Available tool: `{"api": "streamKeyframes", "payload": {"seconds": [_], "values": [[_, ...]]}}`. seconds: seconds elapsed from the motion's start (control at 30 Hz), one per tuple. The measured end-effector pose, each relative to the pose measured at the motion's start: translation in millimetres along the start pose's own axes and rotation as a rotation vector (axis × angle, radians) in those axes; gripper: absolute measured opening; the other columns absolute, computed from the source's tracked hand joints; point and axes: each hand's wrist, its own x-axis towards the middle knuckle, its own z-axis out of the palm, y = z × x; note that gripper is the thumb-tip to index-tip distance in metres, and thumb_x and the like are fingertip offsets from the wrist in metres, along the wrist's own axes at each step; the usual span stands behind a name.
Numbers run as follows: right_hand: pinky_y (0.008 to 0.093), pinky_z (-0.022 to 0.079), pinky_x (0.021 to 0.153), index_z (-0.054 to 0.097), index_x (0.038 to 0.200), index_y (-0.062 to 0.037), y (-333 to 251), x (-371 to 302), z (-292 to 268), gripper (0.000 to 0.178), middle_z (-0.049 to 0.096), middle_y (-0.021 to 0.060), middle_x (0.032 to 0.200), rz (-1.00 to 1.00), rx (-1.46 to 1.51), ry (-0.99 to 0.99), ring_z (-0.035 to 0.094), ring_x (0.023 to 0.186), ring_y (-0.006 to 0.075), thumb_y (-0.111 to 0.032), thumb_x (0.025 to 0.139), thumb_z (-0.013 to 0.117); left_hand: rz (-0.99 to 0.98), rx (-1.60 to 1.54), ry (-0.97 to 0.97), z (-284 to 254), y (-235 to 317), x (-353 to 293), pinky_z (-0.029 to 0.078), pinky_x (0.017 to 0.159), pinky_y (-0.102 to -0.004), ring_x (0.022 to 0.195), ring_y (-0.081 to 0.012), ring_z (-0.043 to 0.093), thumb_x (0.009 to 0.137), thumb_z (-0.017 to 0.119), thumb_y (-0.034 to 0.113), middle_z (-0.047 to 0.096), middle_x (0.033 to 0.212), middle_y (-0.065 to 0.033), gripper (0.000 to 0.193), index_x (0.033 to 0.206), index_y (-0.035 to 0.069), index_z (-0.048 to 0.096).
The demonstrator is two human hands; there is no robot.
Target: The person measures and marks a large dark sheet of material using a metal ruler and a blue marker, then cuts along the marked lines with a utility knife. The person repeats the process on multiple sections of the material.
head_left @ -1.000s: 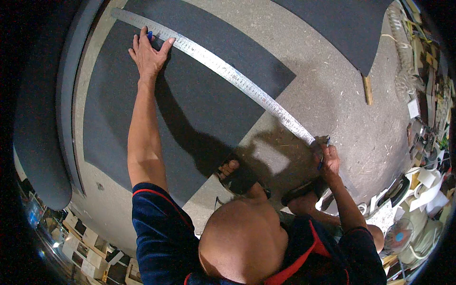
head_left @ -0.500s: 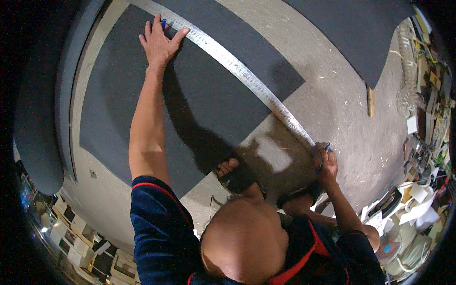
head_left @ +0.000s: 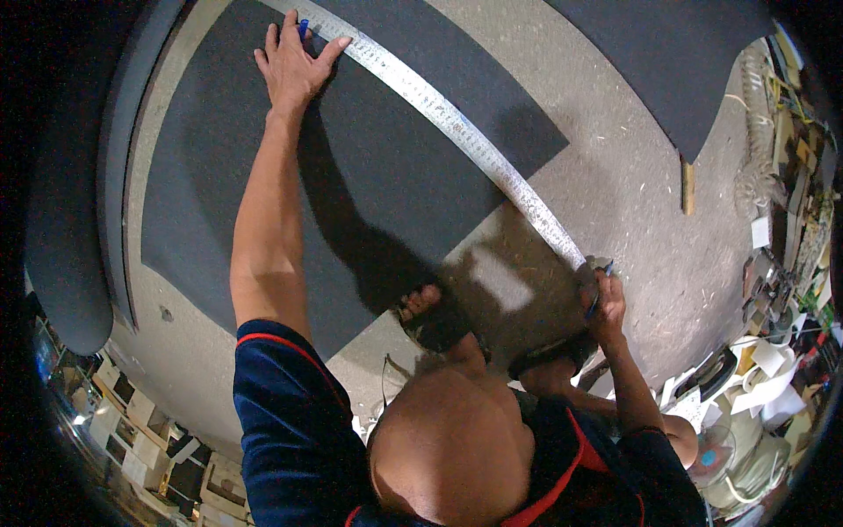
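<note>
A long metal ruler (head_left: pixel 448 119) lies slantwise across a dark grey sheet (head_left: pixel 413 184) on the floor, its near right end reaching past the sheet's edge. At its far left part my left hand (head_left: pixel 294 70) is spread open, thumb and fingertips against the ruler's edge. A small blue object (head_left: pixel 304 28) shows by its fingers; its kind is unclear. Beside the ruler's near right end, my right hand (head_left: pixel 608 307) is closed round a slim, blue-tipped pen (head_left: pixel 609 267). Most of the pen is hidden by the fingers.
A sandalled foot (head_left: pixel 426 312) rests at the sheet's near edge. Another dark sheet (head_left: pixel 659 70) lies far right, with a wooden strip (head_left: pixel 688 189) under its corner. A thick dark roll (head_left: pixel 70 237) stands at left. Scraps (head_left: pixel 768 378) and a fan (head_left: pixel 713 452) crowd the right side.
The view has shifted slightly. Both hands keep their places along the ruler, and the ruler shows no clear movement on the sheet.
</note>
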Motion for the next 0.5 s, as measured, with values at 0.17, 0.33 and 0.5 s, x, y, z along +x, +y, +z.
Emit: {"api": "streamKeyframes", "payload": {"seconds": [0.17, 0.33, 0.5], "values": [[0.0447, 0.050, 0.061, 0.062, 0.118, -0.0006, 19.3, -11.8, 15.0, 0.040, 0.059, 0.0166, 0.092, -0.014, 0.053, 0.062, 0.061, 0.080, 0.0361, -0.008, 0.081, 0.073, -0.007, 0.003, -0.014, 3.4, -2.0, 1.8, 0.010, 0.120, -0.0629, 0.150, -0.0401, 0.025, 0.075, 0.065, 0.080, 0.053, 0.145, -0.0240, 0.114, 0.153, 0.003, 0.034], [0.0475, 0.055, 0.074, 0.053, 0.137, -0.0027, 11.8, -8.2, 6.7, 0.055, 0.063, 0.0239, 0.107, -0.006, -0.067, -0.074, 0.063, 0.093, 0.0424, -0.006, 0.085, 0.072, -0.025, 0.043, 0.016, -0.1, -9.3, -4.1, 0.011, 0.120, -0.0625, 0.150, -0.0394, 0.026, 0.075, 0.068, 0.077, 0.047, 0.150, -0.0244, 0.113, 0.153, 0.003, 0.034], [0.0460, 0.055, 0.074, 0.056, 0.137, -0.0026, 0.6, -2.0, 4.8, 0.050, 0.063, 0.0209, 0.106, -0.014, 0.012, -0.006, 0.064, 0.093, 0.0391, -0.004, 0.088, 0.067, -0.045, -0.004, -0.007, -7.6, 15.0, 1.7, 0.012, 0.121, -0.0626, 0.149, -0.0401, 0.027, 0.076, 0.072, 0.069, 0.041, 0.153, -0.0238, 0.109, 0.152, 0.000, 0.034]]}}
